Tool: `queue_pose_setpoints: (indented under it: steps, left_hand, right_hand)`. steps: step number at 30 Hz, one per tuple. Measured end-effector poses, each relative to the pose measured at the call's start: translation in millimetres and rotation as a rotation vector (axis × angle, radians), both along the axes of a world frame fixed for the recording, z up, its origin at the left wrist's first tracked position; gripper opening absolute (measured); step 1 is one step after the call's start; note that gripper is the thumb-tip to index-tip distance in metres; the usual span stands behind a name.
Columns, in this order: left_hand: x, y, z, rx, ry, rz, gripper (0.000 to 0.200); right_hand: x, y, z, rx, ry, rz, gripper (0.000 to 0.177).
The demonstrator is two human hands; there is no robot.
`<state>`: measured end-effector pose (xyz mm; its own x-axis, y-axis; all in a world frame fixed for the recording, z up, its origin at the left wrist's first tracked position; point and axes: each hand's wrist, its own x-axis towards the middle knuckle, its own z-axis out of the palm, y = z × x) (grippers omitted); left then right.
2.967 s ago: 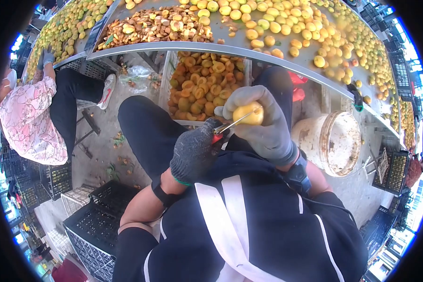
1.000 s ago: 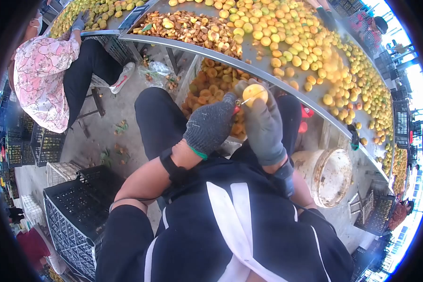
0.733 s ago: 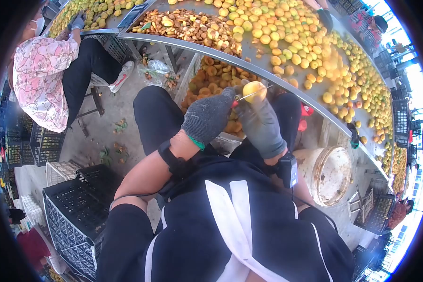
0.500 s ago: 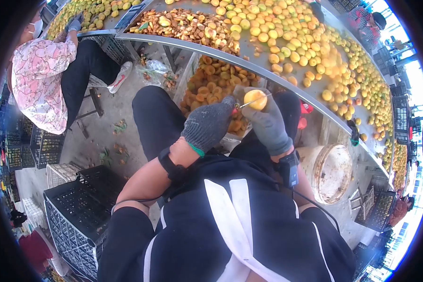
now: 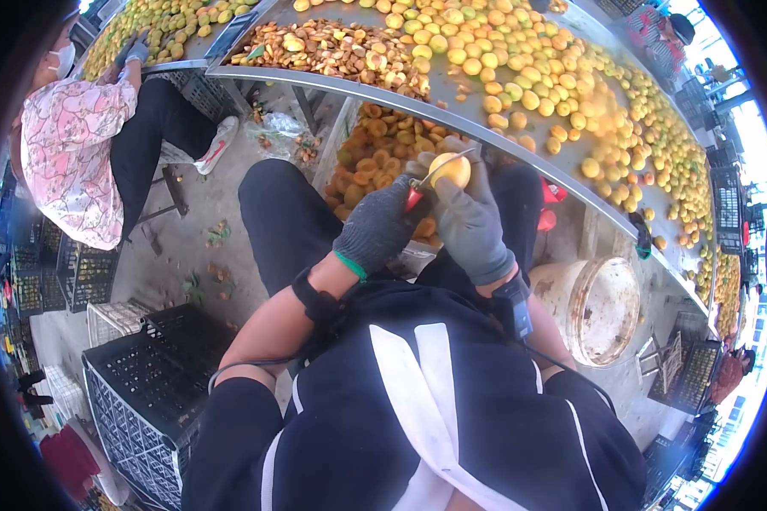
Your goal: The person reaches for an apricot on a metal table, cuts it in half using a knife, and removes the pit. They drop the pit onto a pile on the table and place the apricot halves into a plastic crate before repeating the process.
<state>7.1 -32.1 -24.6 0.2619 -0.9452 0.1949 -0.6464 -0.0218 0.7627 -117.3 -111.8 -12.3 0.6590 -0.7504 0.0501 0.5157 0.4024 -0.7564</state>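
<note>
In my left hand (image 5: pixel 377 223), gloved in dark grey, is a small knife with a red handle (image 5: pixel 414 198). Its thin blade lies across a yellow-orange apricot (image 5: pixel 451 171). My right hand (image 5: pixel 471 223), in a lighter grey glove, wraps its fingers round that fruit. Both hands are close together above a crate of halved apricots (image 5: pixel 372 153) between my knees. Beyond them, the metal table (image 5: pixel 477 130) carries whole apricots (image 5: pixel 533 81) and a heap of brown pits and pieces (image 5: pixel 332 49).
A person in a pink patterned shirt (image 5: pixel 77 153) sits at the left by the table. Black crates (image 5: pixel 145 375) stand at the lower left, a dirty white bucket (image 5: pixel 601 311) at the right. Another person in a striped top (image 5: pixel 656 38) is at the upper right.
The apricot and my right hand have shifted slightly left, and the blade now slants more steeply across the fruit. The red handle shows more. The seated person's hands have moved on the table.
</note>
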Motion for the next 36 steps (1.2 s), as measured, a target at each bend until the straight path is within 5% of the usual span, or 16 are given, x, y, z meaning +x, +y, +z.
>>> queue_pose_setpoints:
  steps: [2,4,6,9,14,18,21,27,36]
  left_hand:
    - [-0.1,0.7,6.2,-0.115,0.072,-0.023,0.026]
    - [5.5,3.9,15.1,-0.228,0.146,-0.060,0.025]
    - [18.7,10.1,21.3,-0.174,0.555,-0.035,0.019]
    - [30.6,21.1,52.6,0.076,0.637,0.028,0.015]
    - [29.2,18.4,45.7,0.093,0.461,0.038,0.015]
    - [18.0,16.4,46.6,-0.005,0.209,-0.047,0.018]
    - [8.2,16.9,44.8,-0.003,0.036,-0.107,0.021]
    - [1.7,20.4,36.4,0.165,-0.160,-0.237,0.019]
    - [-7.3,28.8,37.1,0.164,-0.169,-0.264,0.018]
  right_hand:
    - [-6.8,-9.5,0.3,-0.096,0.001,-0.067,0.031]
    - [-23.7,-39.5,-4.8,0.418,-0.121,-0.001,0.034]
    - [-40.5,-56.3,-5.5,0.457,-0.091,0.013,0.034]
    - [-53.3,-52.6,5.4,0.498,-0.013,0.059,0.036]
    - [-73.3,-35.5,31.1,0.054,0.146,0.195,0.048]
    - [-80.2,-26.9,32.5,-0.053,0.287,0.292,0.062]
    - [-76.2,-14.0,38.4,-0.352,0.552,0.119,0.059]
    - [-76.8,-5.8,32.0,-0.644,0.573,0.062,0.047]
    - [-69.5,2.5,33.3,-0.571,0.416,0.054,0.043]
